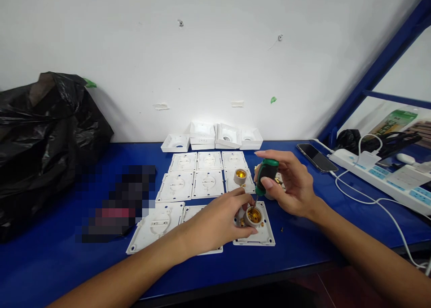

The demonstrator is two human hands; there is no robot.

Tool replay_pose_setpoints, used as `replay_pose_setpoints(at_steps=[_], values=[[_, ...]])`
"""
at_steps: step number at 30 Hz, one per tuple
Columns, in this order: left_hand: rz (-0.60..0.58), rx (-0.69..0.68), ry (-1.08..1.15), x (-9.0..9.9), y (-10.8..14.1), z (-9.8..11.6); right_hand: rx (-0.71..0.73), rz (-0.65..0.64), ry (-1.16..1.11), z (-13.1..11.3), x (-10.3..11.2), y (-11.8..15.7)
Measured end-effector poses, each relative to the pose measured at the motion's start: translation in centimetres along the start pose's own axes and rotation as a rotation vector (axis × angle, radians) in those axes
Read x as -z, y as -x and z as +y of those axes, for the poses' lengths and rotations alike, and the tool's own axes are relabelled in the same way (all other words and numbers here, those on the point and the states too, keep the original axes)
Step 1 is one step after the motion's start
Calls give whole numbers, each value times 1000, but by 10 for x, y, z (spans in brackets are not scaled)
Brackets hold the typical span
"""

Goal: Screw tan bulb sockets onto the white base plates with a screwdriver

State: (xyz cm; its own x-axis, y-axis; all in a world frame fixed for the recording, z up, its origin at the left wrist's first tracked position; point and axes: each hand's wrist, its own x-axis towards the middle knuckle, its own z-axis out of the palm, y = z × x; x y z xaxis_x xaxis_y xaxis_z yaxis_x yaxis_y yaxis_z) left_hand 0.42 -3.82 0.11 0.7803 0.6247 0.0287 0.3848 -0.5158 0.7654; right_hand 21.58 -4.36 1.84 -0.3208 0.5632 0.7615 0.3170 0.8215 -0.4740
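My right hand [293,184] is closed around the green and black handle of a screwdriver [267,175]. Its shaft points down into a round lamp socket [254,216] with a brass-coloured inside. With fingers and thumb around the rim, my left hand [220,220] grips that socket on a white square plate [265,238]. Small brass parts show beside the socket on the plate. Just behind, another lamp socket [240,177] sits on a second white plate. Partly hidden by my right hand is a container [279,180] with small brass pieces.
Several white plates [175,184] lie in rows on the blue table [188,276]. White square boxes [202,135] are stacked against the wall. A black plastic bag [50,119] stands at left. At right are a phone [317,157], a power strip [380,175] and loose white cables [393,209].
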Motion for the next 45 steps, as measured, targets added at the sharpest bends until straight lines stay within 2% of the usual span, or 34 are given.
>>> replay_pose_setpoints(at_steps=[4,9,14,20,26,34,39,42,45], values=[[-5,14,-6,1,0,1,-1,-48,30,-1,0,0],[-12,39,-1,1,1,2,17,76,98,2,-2,1],[-9,9,-8,2,0,1,-6,-25,3,2,-2,-1],[7,2,1,1,0,0,7,135,35,5,-5,1],[5,-14,-1,1,0,-1,-9,-3,-13,0,-4,1],[58,-40,-114,-5,0,2,121,42,279,2,-6,-5],[75,-15,-139,-5,-1,1,213,13,290,0,-14,-24],[90,-6,-142,-4,-1,1,182,90,280,0,-23,-25],[86,-10,-135,-5,-1,2,113,218,228,5,-29,-14]])
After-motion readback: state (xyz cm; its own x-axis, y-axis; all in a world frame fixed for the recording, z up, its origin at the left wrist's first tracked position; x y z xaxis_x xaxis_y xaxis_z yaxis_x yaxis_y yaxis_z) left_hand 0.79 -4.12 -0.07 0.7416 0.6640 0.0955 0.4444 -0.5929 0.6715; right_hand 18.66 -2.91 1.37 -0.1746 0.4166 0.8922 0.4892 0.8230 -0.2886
